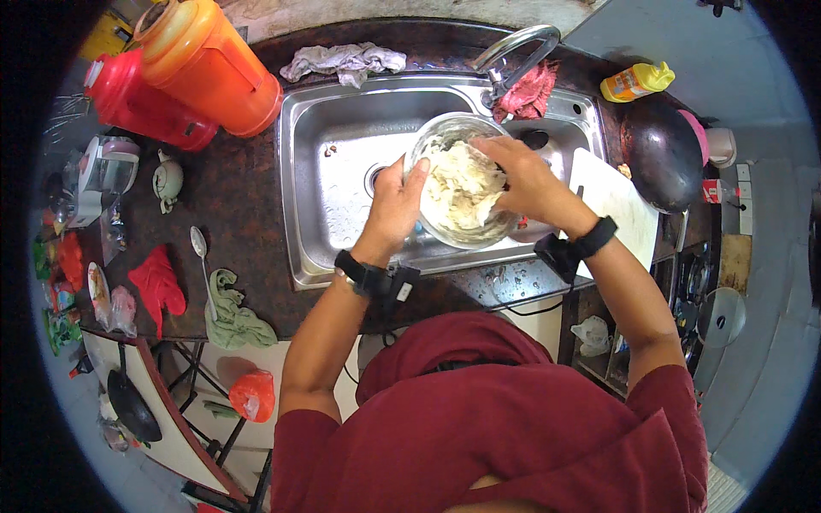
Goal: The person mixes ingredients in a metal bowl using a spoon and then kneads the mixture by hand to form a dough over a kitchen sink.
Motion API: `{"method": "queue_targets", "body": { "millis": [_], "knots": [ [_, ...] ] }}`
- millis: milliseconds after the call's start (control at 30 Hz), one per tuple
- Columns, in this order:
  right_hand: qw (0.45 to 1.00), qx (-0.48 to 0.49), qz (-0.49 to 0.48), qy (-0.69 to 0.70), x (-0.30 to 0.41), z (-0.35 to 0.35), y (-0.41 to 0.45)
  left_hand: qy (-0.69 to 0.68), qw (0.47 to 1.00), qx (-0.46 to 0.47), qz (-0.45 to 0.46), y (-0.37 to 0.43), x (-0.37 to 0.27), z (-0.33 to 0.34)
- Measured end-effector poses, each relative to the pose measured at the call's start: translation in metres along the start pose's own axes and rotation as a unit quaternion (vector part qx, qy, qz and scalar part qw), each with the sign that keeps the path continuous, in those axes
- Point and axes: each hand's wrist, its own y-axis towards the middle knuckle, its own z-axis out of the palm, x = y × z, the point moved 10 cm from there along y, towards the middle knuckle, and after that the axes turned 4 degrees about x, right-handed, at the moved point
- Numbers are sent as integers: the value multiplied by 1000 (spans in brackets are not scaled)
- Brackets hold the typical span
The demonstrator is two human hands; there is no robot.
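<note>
A shiny round bowl is held over the double-basin stainless steel sink, near the divider. Inside it lies a lumpy, pale, dough-like mixture. My left hand grips the bowl's left rim, thumb on the near side and fingers hidden beneath. From the right, my right hand reaches into the bowl. Its fingers and thumb are spread around the mixture's right side and touch it; whether they grasp any cannot be seen. Both wrists wear black straps with small devices.
A chrome faucet arches behind the bowl, beside a red cloth. A white cutting board overlaps the sink's right edge, near a dark wok. Leftward are an orange jug, a small teapot, a spoon and a green cloth.
</note>
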Motion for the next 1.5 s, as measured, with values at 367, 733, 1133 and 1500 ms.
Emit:
{"method": "queue_targets", "body": {
  "millis": [367, 733, 1133, 1500],
  "knots": [
    [978, -106, 18, -181, 43, 15, 21, 122, 988, -88, 30, -13, -6, -9],
    [997, -29, 45, -61, 38, 14, -3, 19, 995, -92, 40, -13, 3, -25],
    [997, -48, 51, -44, 10, 58, -10, 30, 998, -62, 7, -18, 19, -6],
    [996, -25, 46, -74, 32, 35, -17, 46, 997, -42, -35, -13, 29, -1]
  ]
}}
